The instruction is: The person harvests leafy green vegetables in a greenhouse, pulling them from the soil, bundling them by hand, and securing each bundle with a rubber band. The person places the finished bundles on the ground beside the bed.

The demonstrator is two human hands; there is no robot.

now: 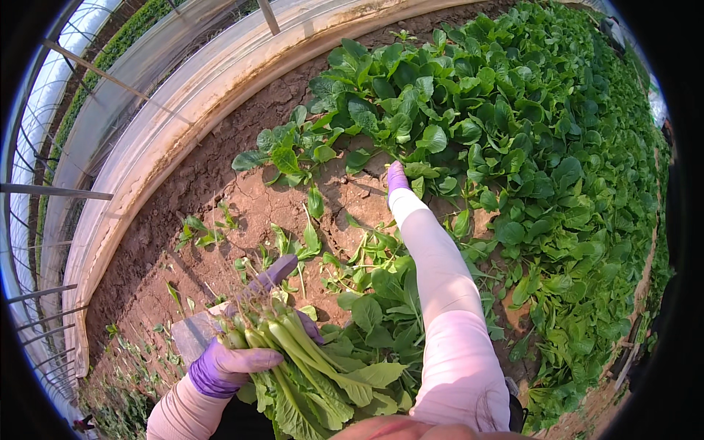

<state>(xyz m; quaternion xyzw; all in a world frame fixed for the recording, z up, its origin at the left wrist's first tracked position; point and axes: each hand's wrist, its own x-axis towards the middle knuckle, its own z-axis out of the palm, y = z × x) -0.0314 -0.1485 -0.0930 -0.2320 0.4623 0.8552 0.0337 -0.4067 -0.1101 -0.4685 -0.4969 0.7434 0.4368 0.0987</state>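
Note:
My left hand (234, 363), in a purple rubber glove, grips a bunch of uprooted leafy greens (297, 341). Its thumb lies across the pale stems, roots point away from me and leaves hang toward my body. Soiled gloved fingers show beyond the bunch. My right hand (397, 177), also gloved in purple, reaches out to the base of the standing greens (418, 132) at the edge of the bed. Its fingertips are partly hidden, with a small yellow spot beside them; I cannot tell whether they hold a stem.
Loose greens (368, 311) lie between my arms, with scattered leaves (308, 236) on the cracked soil (247, 198). A flat grey piece (190, 335) rests near my left hand. Dense greens (561, 165) fill the right side. Plastic greenhouse sheeting (165, 137) curves along the left.

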